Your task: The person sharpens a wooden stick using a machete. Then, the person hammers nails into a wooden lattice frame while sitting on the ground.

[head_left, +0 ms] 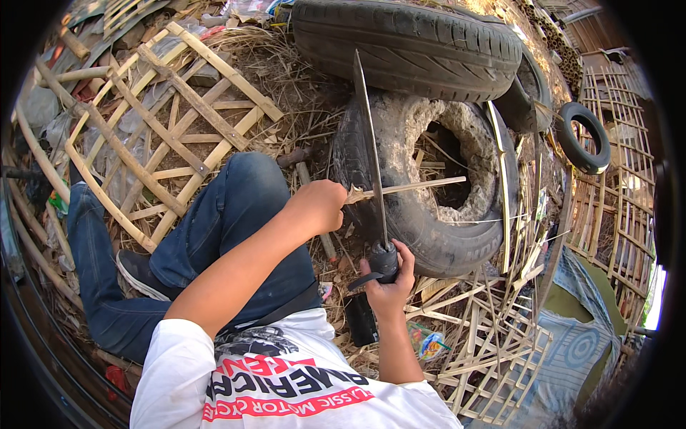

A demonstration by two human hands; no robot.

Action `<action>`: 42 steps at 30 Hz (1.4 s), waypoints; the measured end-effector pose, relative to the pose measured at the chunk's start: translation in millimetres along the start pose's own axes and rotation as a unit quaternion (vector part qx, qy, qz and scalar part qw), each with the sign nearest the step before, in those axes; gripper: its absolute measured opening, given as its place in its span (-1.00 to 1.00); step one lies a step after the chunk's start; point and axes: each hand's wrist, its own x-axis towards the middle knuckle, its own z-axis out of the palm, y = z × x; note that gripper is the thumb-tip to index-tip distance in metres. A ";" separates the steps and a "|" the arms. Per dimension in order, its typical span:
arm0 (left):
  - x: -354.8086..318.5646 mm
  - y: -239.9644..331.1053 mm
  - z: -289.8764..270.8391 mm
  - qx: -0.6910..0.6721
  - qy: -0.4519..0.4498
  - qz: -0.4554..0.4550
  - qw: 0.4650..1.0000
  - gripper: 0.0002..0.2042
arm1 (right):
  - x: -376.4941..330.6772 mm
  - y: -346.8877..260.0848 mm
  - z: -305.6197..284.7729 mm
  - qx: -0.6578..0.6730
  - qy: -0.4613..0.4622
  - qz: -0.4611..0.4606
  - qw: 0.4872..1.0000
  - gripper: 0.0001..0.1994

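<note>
My left hand is closed round one end of a thin bamboo strip, which points right across the opening of a tyre. In my right hand is the dark wrapped handle of a machete, its long narrow blade reaching away from me. Strip and blade cross near the tyre's left side, close to my left hand; the strip's held end looks frayed. Below both lies the worn tyre, flat, with a rough, crusted grey inner ring. A dark strap hangs by my right hand.
Another tyre leans at the far side, and a smaller tyre lies to the right. A bamboo lattice is by my knee. Split strips pile up at near right, beside a blue cloth. Bamboo fencing borders the right.
</note>
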 end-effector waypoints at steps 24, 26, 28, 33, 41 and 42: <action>34.5 14.3 -1.3 -0.005 -0.008 0.015 1.000 -0.85 | 37.4 6.4 -6.7 -0.086 -0.009 0.074 0.994 -0.43; 34.9 18.0 -3.3 -0.001 -0.014 0.003 1.000 -0.85 | 39.4 5.2 -8.2 -0.091 -0.011 0.069 0.993 -0.42; 36.1 20.7 -4.3 0.001 -0.015 -0.008 1.000 -0.84 | 38.9 5.0 -7.3 -0.091 -0.008 0.077 0.993 -0.41; 37.4 23.0 -2.7 0.009 -0.014 -0.024 1.000 -0.82 | 34.9 2.2 0.2 -0.081 0.002 0.104 0.991 -0.43; 26.5 13.9 -0.2 0.024 -0.011 -0.006 1.000 -0.82 | 34.4 -1.0 3.7 -0.116 -0.005 0.116 0.987 -0.48; 25.7 12.7 0.6 0.019 0.002 0.000 1.000 -0.82 | 35.5 -2.7 3.8 -0.121 -0.006 0.116 0.986 -0.47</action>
